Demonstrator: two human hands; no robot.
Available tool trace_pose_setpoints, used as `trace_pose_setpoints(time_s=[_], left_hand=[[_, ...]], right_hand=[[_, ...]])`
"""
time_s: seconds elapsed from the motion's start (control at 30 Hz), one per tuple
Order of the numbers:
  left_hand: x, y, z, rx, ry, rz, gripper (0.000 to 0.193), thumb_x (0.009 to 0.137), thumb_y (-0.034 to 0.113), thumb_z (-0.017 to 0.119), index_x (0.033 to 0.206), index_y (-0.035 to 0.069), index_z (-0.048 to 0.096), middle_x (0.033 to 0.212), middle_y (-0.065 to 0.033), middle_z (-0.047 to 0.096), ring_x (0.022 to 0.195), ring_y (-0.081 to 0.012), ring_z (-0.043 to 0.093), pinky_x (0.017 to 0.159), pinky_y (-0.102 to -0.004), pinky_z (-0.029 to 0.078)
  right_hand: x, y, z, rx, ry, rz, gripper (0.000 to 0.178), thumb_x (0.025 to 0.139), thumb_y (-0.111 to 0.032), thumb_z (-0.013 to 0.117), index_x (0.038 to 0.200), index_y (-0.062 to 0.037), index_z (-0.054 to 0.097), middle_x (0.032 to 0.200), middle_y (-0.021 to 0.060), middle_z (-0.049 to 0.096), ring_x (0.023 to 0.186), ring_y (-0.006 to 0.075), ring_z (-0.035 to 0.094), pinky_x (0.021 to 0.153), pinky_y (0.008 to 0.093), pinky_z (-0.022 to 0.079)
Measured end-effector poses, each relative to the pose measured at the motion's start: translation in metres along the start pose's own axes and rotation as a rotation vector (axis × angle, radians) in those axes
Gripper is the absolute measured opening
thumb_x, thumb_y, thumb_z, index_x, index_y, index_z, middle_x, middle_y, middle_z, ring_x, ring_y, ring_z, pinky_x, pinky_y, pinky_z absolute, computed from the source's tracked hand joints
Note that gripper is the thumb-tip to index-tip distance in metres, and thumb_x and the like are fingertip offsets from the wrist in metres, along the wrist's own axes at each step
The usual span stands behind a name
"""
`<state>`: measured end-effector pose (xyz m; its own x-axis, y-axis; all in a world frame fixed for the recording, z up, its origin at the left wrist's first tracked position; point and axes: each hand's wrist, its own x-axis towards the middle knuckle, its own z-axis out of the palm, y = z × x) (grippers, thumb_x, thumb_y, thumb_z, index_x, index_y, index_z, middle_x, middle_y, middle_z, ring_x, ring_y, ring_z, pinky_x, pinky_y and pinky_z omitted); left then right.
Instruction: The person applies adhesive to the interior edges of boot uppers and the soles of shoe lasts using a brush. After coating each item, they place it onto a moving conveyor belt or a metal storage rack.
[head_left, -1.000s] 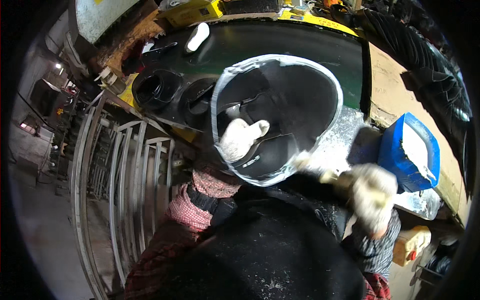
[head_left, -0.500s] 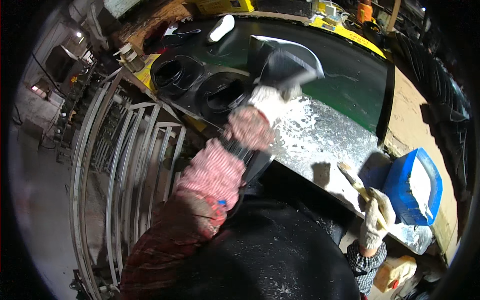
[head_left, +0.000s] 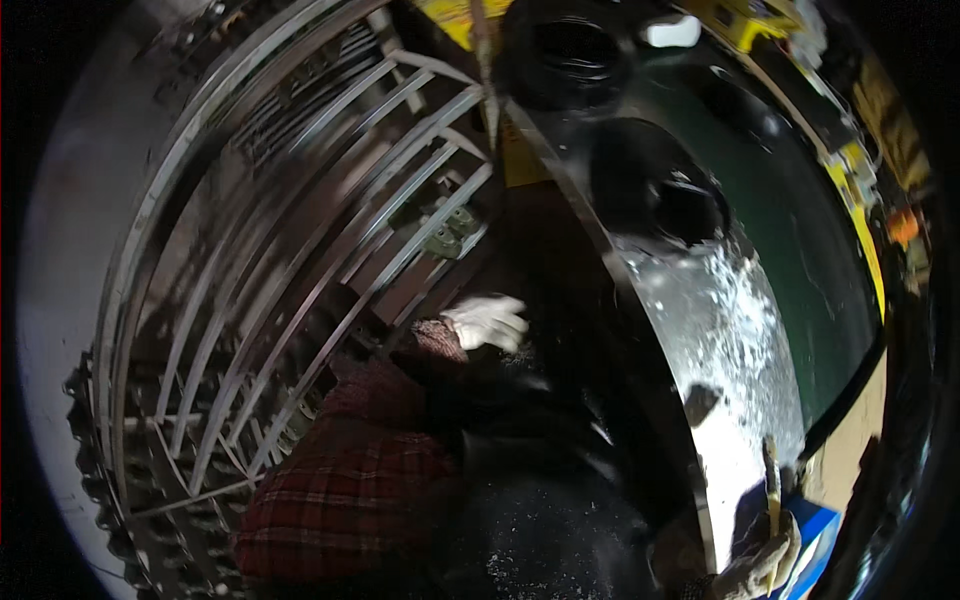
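Note:
My left hand (head_left: pixel 490 322), in a white work glove, hangs beside the metal rack and over the dark space before the bench. Its fingers are stretched out and a little blurred, and I see nothing in them. My right hand (head_left: pixel 752 574), gloved too, is at the lower right, closed round a slim brush (head_left: pixel 772 478) that points up. Right beside it is a blue tub (head_left: pixel 822 530), mostly cut off and partly covered by the hand. The bench top (head_left: pixel 740 330) next to them is smeared with white.
A rack of bent metal bars (head_left: pixel 385 190) stands at the left. On the bench lie two black rounded pieces (head_left: pixel 640 190) with openings, a dark green sheet (head_left: pixel 810 290) and a white object (head_left: pixel 672 33). Brown board (head_left: pixel 850 440) edges the right side.
The view has swung left toward the rack. My left hand has come back from the bench, and the dark piece it held has gone from it. My right hand still grips the brush.

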<state>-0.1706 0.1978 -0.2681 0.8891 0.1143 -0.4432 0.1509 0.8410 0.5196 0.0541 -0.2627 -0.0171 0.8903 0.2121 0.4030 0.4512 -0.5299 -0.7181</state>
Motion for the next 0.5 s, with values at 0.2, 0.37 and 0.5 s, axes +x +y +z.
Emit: trace_pose_setpoints(time_s=[0.2,0.37,0.5], left_hand=[[0.041,-0.001,-0.161,-0.487,0.529,0.649,0.076,0.089,0.036,0.061,0.140,-0.006,0.023,0.139,-0.0291,0.030,0.128,-0.0475,0.032,0.101,-0.0532,0.040],[0.110,0.067,-0.179,0.399,1.338,0.390,0.061,0.088,0.028,0.064,0.134,-0.003,0.036,0.120,-0.0188,0.051,0.108,-0.0344,0.054,0.091,-0.0444,0.048],[0.143,0.074,-0.210,0.751,1.482,0.100,0.055,0.088,0.025,0.064,0.131,0.000,0.040,0.113,-0.0143,0.054,0.101,-0.0298,0.056,0.087,-0.0417,0.050]], right_hand=[[0.035,-0.029,0.031,-0.730,0.092,-0.207,0.022,0.093,-0.025,0.056,0.104,-0.0078,0.064,0.096,0.0044,0.066,0.080,0.0194,0.066,0.060,0.0328,0.054],[0.073,-0.135,0.104,-0.730,-0.148,-0.662,0.023,0.087,-0.023,0.067,0.085,0.0000,0.061,0.074,0.0140,0.062,0.061,0.0295,0.061,0.053,0.0354,0.052],[0.083,-0.137,0.119,-0.627,-0.100,-0.437,0.026,0.087,-0.027,0.067,0.080,-0.0026,0.062,0.073,0.0107,0.063,0.058,0.0249,0.061,0.049,0.0340,0.051]])
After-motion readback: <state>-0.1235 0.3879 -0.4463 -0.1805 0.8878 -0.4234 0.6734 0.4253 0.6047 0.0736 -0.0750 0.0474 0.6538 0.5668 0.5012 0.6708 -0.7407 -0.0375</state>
